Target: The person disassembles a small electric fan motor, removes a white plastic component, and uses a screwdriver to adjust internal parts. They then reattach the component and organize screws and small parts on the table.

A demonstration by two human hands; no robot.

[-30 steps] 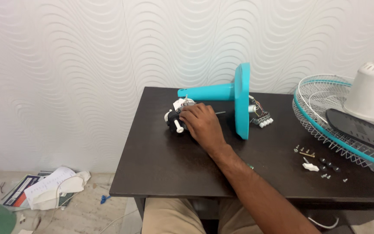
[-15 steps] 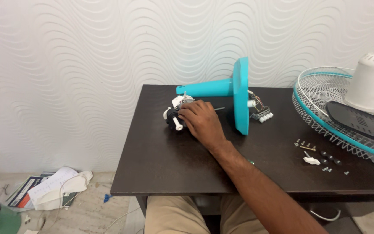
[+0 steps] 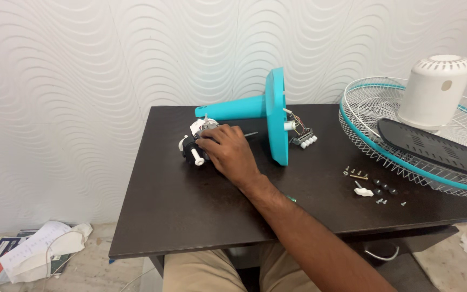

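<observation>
My right hand [image 3: 225, 151] reaches across the dark table [image 3: 190, 216] and is closed over a small black and white fan motor [image 3: 193, 147] with a thin shaft pointing right. The motor lies at the narrow end of a teal fan stand [image 3: 273, 116], which rests on its side with its round base facing right. Wires run from the base to a switch block with white buttons [image 3: 304, 140]. My left hand is out of sight.
A white wire fan grille [image 3: 374, 116] with a teal rim lies at the right, bearing a white domed motor cover [image 3: 433, 92] and a black panel [image 3: 433, 148]. Several screws and small knobs [image 3: 373, 186] lie near it. Crumpled papers [image 3: 33, 249] are on the floor at left.
My right hand stays on the motor with hardly any shift. The view has drifted slightly, so the table sits a little differently in frame.
</observation>
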